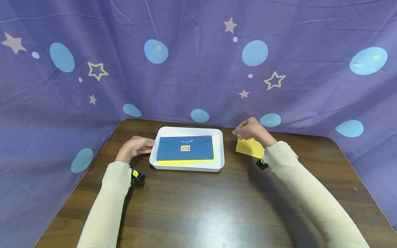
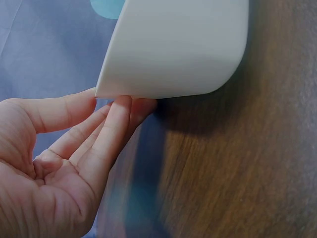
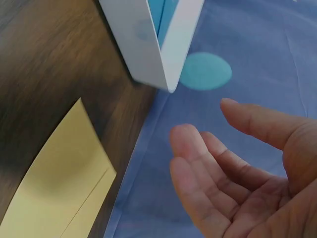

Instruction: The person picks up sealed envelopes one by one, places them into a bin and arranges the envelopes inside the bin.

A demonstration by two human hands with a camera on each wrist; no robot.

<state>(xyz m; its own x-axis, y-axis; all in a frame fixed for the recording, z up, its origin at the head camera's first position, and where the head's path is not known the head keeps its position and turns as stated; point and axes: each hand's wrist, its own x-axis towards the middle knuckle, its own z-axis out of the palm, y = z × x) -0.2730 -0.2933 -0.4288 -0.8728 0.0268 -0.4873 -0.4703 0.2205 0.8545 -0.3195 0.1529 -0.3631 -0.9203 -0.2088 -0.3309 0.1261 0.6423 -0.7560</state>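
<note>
A white tray (image 1: pixel 219 151) lies on the table with a stack of envelopes in it. The top one is a blue envelope (image 1: pixel 170 150) with white lettering and a small tan label; the edge of a yellow envelope (image 1: pixel 186 162) shows beneath, and a sliver of red at the back. My left hand (image 1: pixel 136 146) holds the tray's left side, thumb at the rim and fingertips against the outer wall (image 2: pixel 173 64). Over a yellow envelope (image 1: pixel 249 148) to the right of the tray hovers my right hand (image 1: pixel 251 130), fingers loosely bent, with nothing between thumb and fingers (image 3: pixel 185 144).
The brown wooden table (image 1: pixel 192 203) meets a purple curtain (image 1: pixel 198 69) with stars and blue ovals at its back edge. Small black wrist cameras sit under both cream sleeves (image 1: pixel 107 196). The right forearm passes beside the yellow envelope.
</note>
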